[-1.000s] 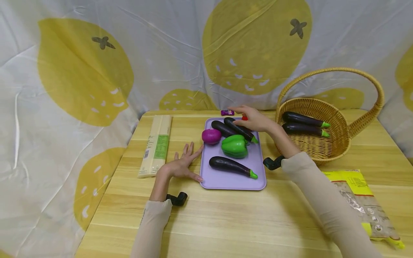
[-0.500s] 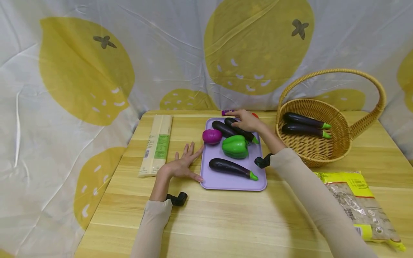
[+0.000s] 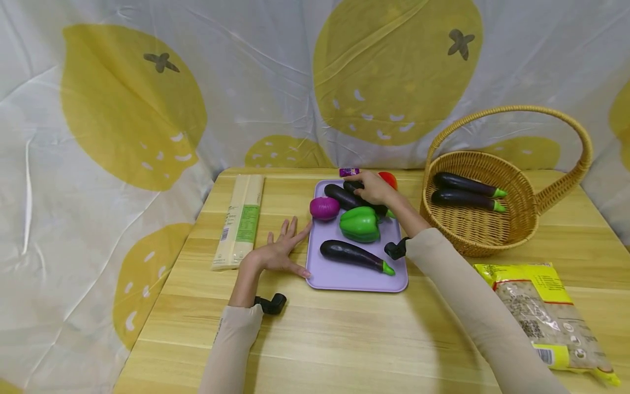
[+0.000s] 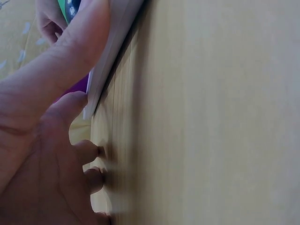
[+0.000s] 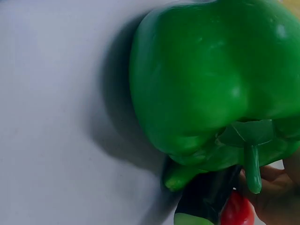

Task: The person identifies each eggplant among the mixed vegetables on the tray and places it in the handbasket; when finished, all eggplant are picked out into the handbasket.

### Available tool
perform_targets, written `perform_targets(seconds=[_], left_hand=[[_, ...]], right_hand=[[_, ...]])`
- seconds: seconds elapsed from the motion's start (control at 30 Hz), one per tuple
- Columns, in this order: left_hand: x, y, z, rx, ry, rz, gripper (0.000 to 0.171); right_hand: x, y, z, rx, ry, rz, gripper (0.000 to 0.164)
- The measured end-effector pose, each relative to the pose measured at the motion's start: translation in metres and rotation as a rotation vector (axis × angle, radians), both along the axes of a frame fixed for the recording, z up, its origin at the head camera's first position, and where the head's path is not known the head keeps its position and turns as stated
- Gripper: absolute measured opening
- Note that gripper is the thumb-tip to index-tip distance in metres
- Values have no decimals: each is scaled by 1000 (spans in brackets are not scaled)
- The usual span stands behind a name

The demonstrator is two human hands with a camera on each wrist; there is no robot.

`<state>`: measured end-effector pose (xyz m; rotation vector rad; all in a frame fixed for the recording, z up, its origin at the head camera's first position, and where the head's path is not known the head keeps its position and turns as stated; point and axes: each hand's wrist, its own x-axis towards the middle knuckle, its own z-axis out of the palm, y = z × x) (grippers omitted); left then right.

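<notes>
A lavender tray [image 3: 320,279] on the table bears a green bell pepper [image 3: 360,224], a purple onion [image 3: 324,208] and several eggplants, one at the front [image 3: 355,257]. My left hand [image 3: 276,255] lies with fingers spread at the tray's left edge, thumb and index finger at its rim. At the tray's back, my right hand [image 3: 375,189] pinches the rear eggplant [image 3: 352,186], thumb on the near side and fingers on the far side. Another eggplant [image 3: 339,194] lies just in front. In the right wrist view the bell pepper [image 5: 211,79] hides much of that hand.
A wicker basket [image 3: 492,241] holding two eggplants [image 3: 467,200] stands right of the tray. A yellow-topped bag [image 3: 551,317] lies at the right front, a pale packet [image 3: 238,221] at the left. Behind the tray are a small purple packet [image 3: 349,172] and a red item [image 3: 389,179].
My right hand has moved left and down onto the rear eggplant, and its fingers have closed about it. The red item behind it shows more. My left hand has not moved.
</notes>
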<state>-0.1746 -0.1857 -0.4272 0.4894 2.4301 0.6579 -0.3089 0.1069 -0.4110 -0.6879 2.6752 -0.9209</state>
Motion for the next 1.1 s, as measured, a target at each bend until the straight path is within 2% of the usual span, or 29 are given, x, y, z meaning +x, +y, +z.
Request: perform_targets(seconds=[0.17,0.37,0.57,0.9,1.1], left_hand=[[0,1,0,7,-2,-1,126],[0,1,0,9,-4,2,126],[-1,1,0,5,-6,3,126],[-1,1,-2,3,-9,1,126],[-1,1,-1,-9,-11,-1,125]], right_hand=[[2,-1,0,3,15,4,48],[4,-2,-3,-33,98,41,44],[7,0,0,-55,134,40,46],[13,15,28,-145,285,105,44],[27,31,54,-182,245,138,44]])
